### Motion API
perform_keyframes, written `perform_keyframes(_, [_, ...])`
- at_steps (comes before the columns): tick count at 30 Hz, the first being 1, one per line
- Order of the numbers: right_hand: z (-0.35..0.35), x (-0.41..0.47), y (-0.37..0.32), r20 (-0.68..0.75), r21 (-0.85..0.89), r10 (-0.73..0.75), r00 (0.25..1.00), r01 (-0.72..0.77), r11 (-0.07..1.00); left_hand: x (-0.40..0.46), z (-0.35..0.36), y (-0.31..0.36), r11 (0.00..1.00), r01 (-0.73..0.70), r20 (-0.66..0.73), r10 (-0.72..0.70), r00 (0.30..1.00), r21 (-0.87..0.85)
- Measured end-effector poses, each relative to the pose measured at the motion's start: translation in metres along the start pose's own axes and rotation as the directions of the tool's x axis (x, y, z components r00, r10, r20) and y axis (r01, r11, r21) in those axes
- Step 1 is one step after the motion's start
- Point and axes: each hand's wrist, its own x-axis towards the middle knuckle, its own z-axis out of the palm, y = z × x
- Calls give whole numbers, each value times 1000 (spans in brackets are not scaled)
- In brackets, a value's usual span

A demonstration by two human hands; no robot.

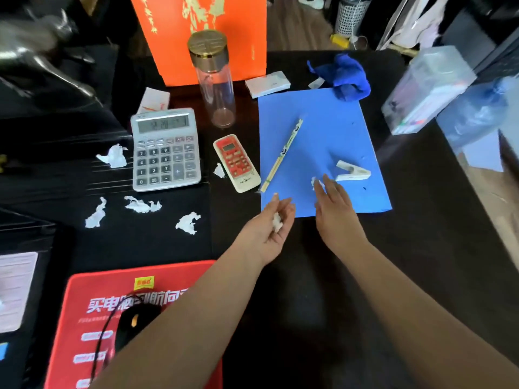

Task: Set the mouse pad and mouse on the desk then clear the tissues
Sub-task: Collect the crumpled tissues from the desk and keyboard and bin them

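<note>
A red mouse pad (92, 310) lies at the near left of the dark desk, with a black wired mouse (132, 324) on it, partly under my left forearm. My left hand (269, 228), palm up, cups a crumpled white tissue (277, 221). My right hand (334, 209) reaches onto a blue sheet (331, 130), its fingertips touching a small tissue scrap (316, 183). Several more crumpled tissues lie on the desk's left half: one (113, 156) left of the calculator, one (95, 213) below it, one (141, 205), one (188, 223), and a small bit (219, 170) beside the remote.
A grey calculator (165, 148), a red-and-white remote (236, 162), a clear jar with a gold lid (213, 80) and an orange bag (202, 37) stand behind. On the blue sheet lie wrapped chopsticks (282, 155) and a white clip (352, 171). A blue cloth (345, 77) and plastic box (427, 88) sit at the right.
</note>
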Motion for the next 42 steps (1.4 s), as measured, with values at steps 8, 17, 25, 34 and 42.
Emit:
perform_keyframes(8, [25, 21, 15, 99, 103, -191, 977, 181, 978, 34, 18, 5, 997, -42, -51, 39, 998, -63])
perform_keyframes(17, [9, -7, -58, -266, 378, -81, 961, 181, 908, 19, -7, 10, 990, -137, -86, 139, 987, 36])
perform_keyframes(25, [20, -13, -121, -197, 217, -327, 924, 367, 905, -23, -46, 49, 991, -99, -28, 97, 995, -91])
perform_keyframes(34, [23, 77, -153, -91, 357, -141, 986, 164, 919, -31, -96, 114, 863, -195, -100, 168, 981, -466])
perform_keyframes(42, [82, 125, -119, -36, -126, -327, 944, 321, 939, -16, -98, 137, 788, -100, -25, 108, 994, -607])
